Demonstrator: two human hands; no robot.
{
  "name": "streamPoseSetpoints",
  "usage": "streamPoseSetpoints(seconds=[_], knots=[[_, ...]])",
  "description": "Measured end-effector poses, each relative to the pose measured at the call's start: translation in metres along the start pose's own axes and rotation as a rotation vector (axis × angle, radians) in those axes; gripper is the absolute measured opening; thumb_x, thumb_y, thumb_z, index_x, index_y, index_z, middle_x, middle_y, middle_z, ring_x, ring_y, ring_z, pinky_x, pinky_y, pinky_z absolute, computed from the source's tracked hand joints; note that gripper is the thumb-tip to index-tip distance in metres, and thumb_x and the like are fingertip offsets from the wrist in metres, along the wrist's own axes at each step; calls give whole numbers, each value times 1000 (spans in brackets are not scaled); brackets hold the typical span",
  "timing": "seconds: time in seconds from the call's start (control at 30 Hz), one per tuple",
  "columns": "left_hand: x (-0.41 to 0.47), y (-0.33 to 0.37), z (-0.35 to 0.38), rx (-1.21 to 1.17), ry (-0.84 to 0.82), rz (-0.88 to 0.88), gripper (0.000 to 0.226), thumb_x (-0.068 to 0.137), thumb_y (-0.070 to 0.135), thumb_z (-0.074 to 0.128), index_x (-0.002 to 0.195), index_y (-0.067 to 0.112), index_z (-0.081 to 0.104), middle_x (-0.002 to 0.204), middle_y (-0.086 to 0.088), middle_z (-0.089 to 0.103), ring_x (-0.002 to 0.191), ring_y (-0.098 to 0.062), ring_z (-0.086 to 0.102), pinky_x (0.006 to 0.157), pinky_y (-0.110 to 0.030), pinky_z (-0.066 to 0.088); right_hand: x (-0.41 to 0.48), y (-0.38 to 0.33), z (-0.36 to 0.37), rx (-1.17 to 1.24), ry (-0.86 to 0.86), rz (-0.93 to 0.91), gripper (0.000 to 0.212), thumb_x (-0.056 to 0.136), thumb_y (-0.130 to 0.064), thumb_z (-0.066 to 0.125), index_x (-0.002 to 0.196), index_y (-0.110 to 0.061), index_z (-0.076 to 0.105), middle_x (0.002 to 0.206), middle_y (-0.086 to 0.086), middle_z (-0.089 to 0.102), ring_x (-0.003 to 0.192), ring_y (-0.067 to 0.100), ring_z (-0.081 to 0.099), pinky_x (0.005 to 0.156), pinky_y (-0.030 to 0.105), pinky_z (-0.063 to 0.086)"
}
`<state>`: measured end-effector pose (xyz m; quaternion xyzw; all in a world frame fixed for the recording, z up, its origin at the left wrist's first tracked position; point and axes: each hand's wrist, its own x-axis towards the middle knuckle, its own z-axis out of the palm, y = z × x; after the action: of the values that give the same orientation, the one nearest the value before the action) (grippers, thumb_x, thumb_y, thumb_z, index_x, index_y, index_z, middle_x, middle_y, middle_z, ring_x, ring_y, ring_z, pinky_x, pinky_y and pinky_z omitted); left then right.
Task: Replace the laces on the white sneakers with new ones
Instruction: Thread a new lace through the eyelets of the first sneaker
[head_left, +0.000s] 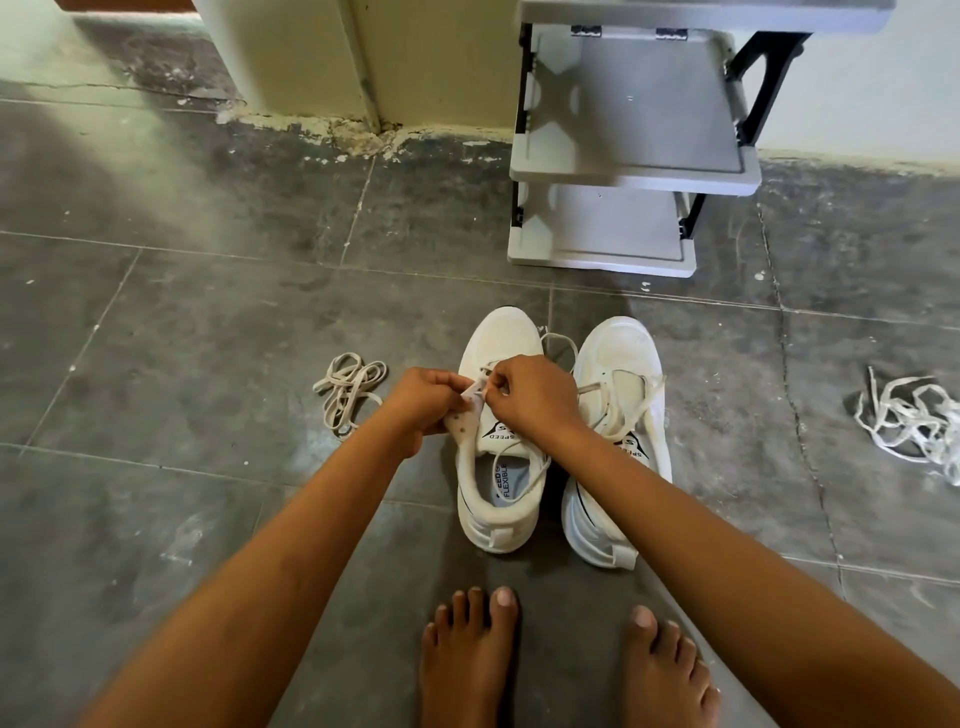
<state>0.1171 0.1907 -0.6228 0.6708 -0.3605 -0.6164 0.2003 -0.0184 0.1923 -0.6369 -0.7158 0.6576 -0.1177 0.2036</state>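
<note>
— On the floor, seen from the head camera, where does the work stand?
— Two white sneakers sit side by side just beyond the bare feet (470, 644). The left hand (422, 404) grips the eyelet flap of the nearer-left sneaker (500, 335). The right hand (535, 397) pinches its lace (558, 339) at an eyelet.
— Threading in or pulling out?
— I cannot tell. The other sneaker (621, 358) is loosely laced. A beige lace bundle (349, 393) lies to the left, and a white lace heap (917, 423) lies well apart on the right.
— So what is the step?
— Lace work on the first sneaker, I judge, around mid-task.
— And the next move?
— It probably calls for holding the flap steady, drawing the lace through that eyelet, and then moving to the opposite one.
</note>
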Motion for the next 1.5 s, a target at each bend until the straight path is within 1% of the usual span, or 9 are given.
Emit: streamPoseSetpoints(seconds=[0.57, 0.77, 0.9, 1.0, 1.1, 1.23, 1.3, 1.4, 1.5], knots=[[-2, -2, 0, 33, -2, 58, 25, 89, -8, 51, 110, -2, 63, 97, -17, 63, 83, -23, 60, 80, -34, 52, -1, -2, 2, 14, 14, 43, 23, 89, -28, 51, 87, -13, 68, 85, 7, 69, 81, 27, 62, 62, 28, 41], [-5, -2, -5, -6, -36, 88, 22, 95, 7, 50, 109, 3, 66, 99, -17, 67, 83, -21, 65, 72, -26, 56, -4, -5, 6, 112, 13, 120, 19, 89, -26, 53, 84, -16, 69, 85, 4, 69, 84, 24, 62, 63, 27, 39], [0, -7, -2, -75, 23, 162, 7, 91, 8, 58, 86, 6, 62, 81, -13, 62, 70, -18, 59, 63, -22, 56, -4, -5, 7, 160, 16, 104, 18, 90, -29, 55, 91, -19, 70, 91, 1, 70, 90, 21, 62, 69, 28, 44], [5, -9, 2, -49, 30, 205, 14, 90, 6, 59, 76, 9, 58, 72, -8, 60, 56, -8, 60, 52, -14, 52, -2, 2, 0, 225, -54, 65, 16, 85, -26, 61, 97, -20, 71, 96, 0, 71, 94, 19, 62, 76, 28, 45], [11, -11, 4, 96, 76, 287, 15, 93, 9, 57, 80, 3, 60, 73, -13, 62, 62, -16, 62, 59, -24, 55, -6, 12, -8, 248, -61, 4, 34, 78, -27, 70, 110, -17, 63, 111, 1, 61, 101, 17, 57, 82, 30, 43], [13, -7, 3, 617, 345, 520, 21, 95, 19, 54, 86, 0, 58, 82, -17, 65, 76, -31, 59, 67, -36, 43, -16, 24, -11, 127, -118, -52, 64, 79, -35, 68, 135, -17, 45, 135, 0, 44, 123, 18, 42, 91, 27, 35], [7, 1, 4, 533, 421, 581, 18, 96, 16, 51, 87, 2, 59, 85, -14, 67, 80, -32, 61, 69, -35, 44, -19, 25, -10, 124, -108, -48, 64, 81, -36, 66, 137, -18, 42, 137, -1, 42, 125, 17, 42, 93, 28, 36], [-6, 32, -4, 5, 377, 580, 19, 99, 16, 44, 84, 11, 53, 80, -7, 66, 76, -21, 66, 76, -38, 53, -23, 23, -10, 139, -99, -42, 65, 82, -37, 65, 139, -18, 40, 140, -2, 40, 127, 17, 40, 96, 28, 35], [-18, 71, -28, -453, 316, 667, 21, 101, 18, 40, 82, 17, 48, 64, 5, 57, 54, -6, 60, 59, -24, 54, -24, 25, -10, 156, -105, -22, 65, 84, -42, 64, 139, -18, 40, 142, -3, 40, 128, 16, 40, 99, 29, 34]])
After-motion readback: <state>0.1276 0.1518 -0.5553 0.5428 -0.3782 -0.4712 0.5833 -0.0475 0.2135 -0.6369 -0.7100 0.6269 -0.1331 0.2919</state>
